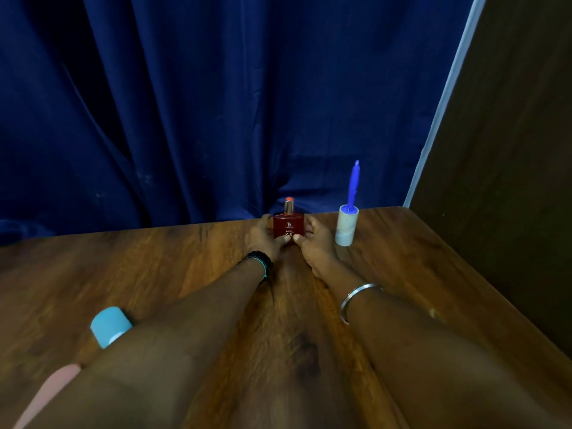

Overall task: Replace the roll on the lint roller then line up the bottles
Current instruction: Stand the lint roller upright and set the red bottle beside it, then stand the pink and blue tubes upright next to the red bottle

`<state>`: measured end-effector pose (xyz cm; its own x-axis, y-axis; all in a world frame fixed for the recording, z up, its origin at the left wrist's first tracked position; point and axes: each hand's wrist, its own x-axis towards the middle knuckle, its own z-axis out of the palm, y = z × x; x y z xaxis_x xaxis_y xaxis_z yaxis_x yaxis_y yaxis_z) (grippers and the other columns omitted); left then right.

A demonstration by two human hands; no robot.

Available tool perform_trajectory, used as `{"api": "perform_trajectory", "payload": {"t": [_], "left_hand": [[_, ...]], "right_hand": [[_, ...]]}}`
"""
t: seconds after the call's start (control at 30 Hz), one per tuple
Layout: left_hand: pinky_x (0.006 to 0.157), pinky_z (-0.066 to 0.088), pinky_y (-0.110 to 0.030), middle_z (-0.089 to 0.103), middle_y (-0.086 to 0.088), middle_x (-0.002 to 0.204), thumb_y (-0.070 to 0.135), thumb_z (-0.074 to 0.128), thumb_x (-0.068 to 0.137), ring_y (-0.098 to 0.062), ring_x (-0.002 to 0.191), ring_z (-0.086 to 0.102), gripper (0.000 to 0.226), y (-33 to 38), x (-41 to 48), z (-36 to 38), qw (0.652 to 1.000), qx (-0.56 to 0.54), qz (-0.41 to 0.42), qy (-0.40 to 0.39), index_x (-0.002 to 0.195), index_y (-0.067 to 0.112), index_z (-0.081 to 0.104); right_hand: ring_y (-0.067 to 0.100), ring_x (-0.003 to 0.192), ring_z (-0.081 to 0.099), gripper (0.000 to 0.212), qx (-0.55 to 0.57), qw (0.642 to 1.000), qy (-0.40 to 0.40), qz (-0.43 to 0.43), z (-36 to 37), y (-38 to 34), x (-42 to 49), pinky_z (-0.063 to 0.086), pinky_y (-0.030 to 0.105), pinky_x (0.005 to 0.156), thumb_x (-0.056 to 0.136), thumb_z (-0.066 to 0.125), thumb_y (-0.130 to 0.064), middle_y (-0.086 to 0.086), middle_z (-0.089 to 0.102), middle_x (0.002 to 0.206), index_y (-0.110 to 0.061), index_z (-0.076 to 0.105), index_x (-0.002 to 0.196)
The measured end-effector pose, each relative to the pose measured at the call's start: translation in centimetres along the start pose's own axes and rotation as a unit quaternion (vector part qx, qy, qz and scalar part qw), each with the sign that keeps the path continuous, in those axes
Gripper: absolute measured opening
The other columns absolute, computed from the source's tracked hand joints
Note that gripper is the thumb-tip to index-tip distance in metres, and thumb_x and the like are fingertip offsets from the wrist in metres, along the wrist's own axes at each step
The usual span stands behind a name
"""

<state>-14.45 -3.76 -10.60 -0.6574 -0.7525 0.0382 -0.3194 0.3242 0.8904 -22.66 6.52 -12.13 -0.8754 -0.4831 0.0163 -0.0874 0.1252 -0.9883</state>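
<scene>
Blue curtain behind, wood table running to it; dark panel at 3 o'clock. Both arms stretched to 12 o'clock, far edge of the table. Left hand and right hand cup a red bottle from either side, fingers curled round its flanks, thumbs meeting low at the front. Bottle upright on the wood, cap up, label facing the camera; the two-sided hold looks meant to square it and keep it from tipping. Lint roller stands on its pale roll just beside the right hand, at 1 o'clock, blue handle straight up, so the roll swap seems done. Blue-capped bottle lies at 8 o'clock, well apart, partly under the left forearm; something pink below it, possibly its body, blurred. Judgement: lining-up step begun, red bottle as anchor, second bottle not yet brought over.
</scene>
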Motion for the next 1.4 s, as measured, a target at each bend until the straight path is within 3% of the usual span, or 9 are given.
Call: {"api": "perform_trajectory", "payload": {"t": [0.2, 0.37, 0.53, 0.63, 0.73, 0.9, 1.17, 1.3, 1.4], "left_hand": [[0.111, 0.050, -0.047, 0.062, -0.007, 0.144, 0.021, 0.082, 0.089, -0.026, 0.132, 0.060, 0.068, -0.2, -4.5, -3.2, 1.000, 0.015, -0.015, 0.010, 0.150, 0.020, 0.052], [0.088, 0.063, -0.041, 0.075, 0.000, 0.098, 0.023, 0.080, 0.091, -0.022, 0.091, 0.073, 0.008, -1.8, -9.3, -8.2, 0.998, 0.012, -0.019, 0.050, 0.095, 0.024, 0.074], [0.082, 0.059, -0.034, 0.075, 0.003, 0.091, 0.025, 0.077, 0.090, -0.020, 0.089, 0.071, 0.018, -4.0, -13.7, -15.3, 0.990, 0.089, -0.009, 0.107, 0.075, 0.032, 0.069], [0.082, 0.057, -0.033, 0.075, 0.003, 0.093, 0.025, 0.076, 0.090, -0.022, 0.093, 0.070, 0.016, -5.6, -15.9, -19.9, 0.983, 0.129, -0.023, 0.131, 0.078, 0.032, 0.069], [0.082, 0.057, -0.034, 0.075, -0.002, 0.101, 0.028, 0.078, 0.090, -0.027, 0.095, 0.070, 0.006, -7.4, -17.6, -24.5, 0.972, 0.156, -0.079, 0.155, 0.089, 0.026, 0.072], [0.078, 0.056, -0.039, 0.071, -0.013, 0.116, 0.042, 0.083, 0.083, -0.033, 0.098, 0.067, 0.051, -10.8, -19.8, -30.3, 0.944, 0.239, -0.191, 0.121, 0.119, 0.009, 0.067], [0.084, 0.053, -0.038, 0.065, -0.009, 0.133, 0.072, 0.088, 0.057, -0.030, 0.109, 0.064, 0.106, -13.0, -21.9, -31.9, 0.929, 0.266, -0.255, 0.036, 0.138, 0.012, 0.055], [0.078, 0.055, -0.037, 0.065, -0.007, 0.121, 0.064, 0.090, 0.063, -0.028, 0.103, 0.066, 0.091, -12.6, -22.1, -31.7, 0.921, 0.298, -0.247, 0.040, 0.131, 0.013, 0.057], [0.080, 0.055, -0.037, 0.064, -0.006, 0.114, 0.059, 0.086, 0.073, -0.027, 0.098, 0.064, 0.076, -12.3, -21.3, -31.5, 0.940, 0.247, -0.226, 0.064, 0.126, 0.013, 0.058]], "right_hand": [[0.020, 0.121, 0.068, 0.055, -0.020, 0.997, 0.070, 0.001, 0.6, -0.8, -5.3, 0.056, 0.044, 0.109, 0.094, 0.074, -0.010, 0.004, 0.071, 0.130, -0.022, 0.058, 0.145], [0.011, 0.082, 0.070, 0.026, -0.054, 0.997, 0.000, -0.061, 3.4, -2.5, -11.3, 0.061, 0.032, 0.082, 0.092, 0.075, -0.009, -0.001, 0.073, 0.089, -0.015, 0.073, 0.118], [0.006, 0.074, 0.061, 0.018, -0.084, 0.989, -0.088, -0.084, 8.7, -4.9, -16.9, 0.052, 0.014, 0.068, 0.095, 0.075, -0.009, -0.003, 0.068, 0.086, -0.010, 0.075, 0.113], [0.009, 0.076, 0.062, 0.017, -0.108, 0.982, -0.122, -0.093, 12.6, -5.6, -19.2, 0.049, 0.009, 0.065, 0.094, 0.076, -0.008, -0.004, 0.068, 0.083, -0.005, 0.077, 0.111], [0.012, 0.085, 0.066, 0.015, -0.149, 0.970, -0.161, -0.102, 16.4, -5.8, -21.0, 0.057, 0.029, 0.083, 0.090, 0.080, -0.012, 0.005, 0.076, 0.093, -0.006, 0.081, 0.104], [0.022, 0.103, 0.073, 0.012, -0.250, 0.946, -0.174, -0.108, 21.8, -5.6, -22.4, 0.059, 0.033, 0.089, 0.081, 0.084, -0.023, 0.003, 0.081, 0.097, -0.014, 0.083, 0.088], [0.030, 0.111, 0.072, 0.051, -0.336, 0.930, -0.139, -0.045, 25.6, -5.6, -23.4, 0.062, 0.039, 0.091, 0.074, 0.090, -0.035, 0.012, 0.070, 0.126, -0.013, 0.074, 0.117], [0.029, 0.106, 0.072, 0.053, -0.316, 0.939, -0.137, -0.015, 25.2, -6.0, -23.7, 0.063, 0.035, 0.079, 0.075, 0.091, -0.024, 0.011, 0.070, 0.122, -0.013, 0.070, 0.122], [0.028, 0.109, 0.071, 0.068, -0.215, 0.965, -0.149, 0.007, 24.5, -6.0, -23.3, 0.065, 0.039, 0.086, 0.075, 0.086, -0.015, 0.010, 0.070, 0.127, -0.013, 0.062, 0.138]]}}
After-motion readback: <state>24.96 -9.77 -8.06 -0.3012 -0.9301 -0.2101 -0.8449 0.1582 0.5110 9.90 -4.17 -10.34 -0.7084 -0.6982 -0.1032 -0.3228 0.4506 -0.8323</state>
